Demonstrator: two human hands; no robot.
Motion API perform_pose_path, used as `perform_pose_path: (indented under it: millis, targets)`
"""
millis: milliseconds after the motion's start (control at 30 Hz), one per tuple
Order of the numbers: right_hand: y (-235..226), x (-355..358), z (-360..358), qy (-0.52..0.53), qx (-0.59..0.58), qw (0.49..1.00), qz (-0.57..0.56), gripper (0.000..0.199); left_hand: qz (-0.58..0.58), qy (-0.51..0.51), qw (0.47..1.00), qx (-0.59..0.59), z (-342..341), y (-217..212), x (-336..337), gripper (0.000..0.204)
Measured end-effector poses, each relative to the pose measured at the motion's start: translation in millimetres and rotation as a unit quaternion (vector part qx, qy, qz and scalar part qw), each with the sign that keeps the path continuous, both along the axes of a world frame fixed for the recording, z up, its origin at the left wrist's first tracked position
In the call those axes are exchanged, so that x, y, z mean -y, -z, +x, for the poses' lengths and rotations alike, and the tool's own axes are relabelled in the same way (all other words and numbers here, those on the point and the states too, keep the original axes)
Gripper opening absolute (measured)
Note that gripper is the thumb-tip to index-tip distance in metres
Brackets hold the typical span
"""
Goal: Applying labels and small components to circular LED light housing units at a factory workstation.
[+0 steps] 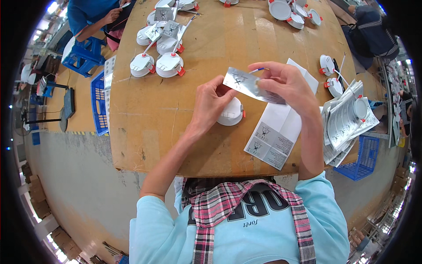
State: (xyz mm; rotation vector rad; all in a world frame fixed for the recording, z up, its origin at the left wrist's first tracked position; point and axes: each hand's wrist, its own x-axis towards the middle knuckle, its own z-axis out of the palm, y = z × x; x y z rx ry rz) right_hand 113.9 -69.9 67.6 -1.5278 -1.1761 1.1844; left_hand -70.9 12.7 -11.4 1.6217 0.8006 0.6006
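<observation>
Silver rectangular label with black print point(247, 86) in the spotlight, held up above the near part of the brown table point(154, 125), tilted, its left end higher than its right! On its right end, the person's bare right hand point(288, 86) has a firm pinch, thumb and fingers closed together on it, with a thin blue-and-yellow wire end point(263, 69) showing right by the fingers. Over at the label's left end, the bare left hand point(206, 100) is curled, thumb close to forefinger; whether it grips the label itself, I can't tell from here. Just below, partly hidden by that left hand, a round white light fixture with a red-tipped clip point(231, 113) sits on the table.

To the right, under the right hand's side, a long white backing sheet point(279, 115) lies at a slant, four printed silver labels point(271, 145) on its near end. Next to it, a thick pile of printed silver sheets point(340, 125), with another round white fixture point(360, 108) on top! Two more white fixtures point(326, 64) rest just beyond the pile. Up the far left, a cluster of white round fixtures with red clips point(169, 64), several silver labels among them; far right, another group of white fixtures point(280, 9). Off the table's left edge, a blue plastic basket point(100, 105)!
</observation>
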Motion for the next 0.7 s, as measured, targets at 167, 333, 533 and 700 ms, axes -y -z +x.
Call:
perform_pose_path:
  millis: [167, 333, 533, 700]
  targets:
    - [-8, 4, -1, -0.034, -0.008, 0.999, 0.026, 0.053, 0.003, 0.010, 0.999, 0.053, -1, -2, 1, 0.016]
    - [3, 11, -11, 0.042, 0.061, 0.993, 0.090, 0.063, -0.164, 0.027, 0.952, 0.255, -18, -10, -18, 0.053]
    - [-8, 19, -35, 0.084, 0.192, 0.970, 0.119, 0.066, -0.092, -0.005, 0.981, 0.172, -14, -53, 2, 0.046]
    - [-5, 18, -33, 0.071, 0.170, 0.978, 0.098, 0.063, -0.154, 0.080, 0.984, 0.041, -7, -58, -8, 0.021]
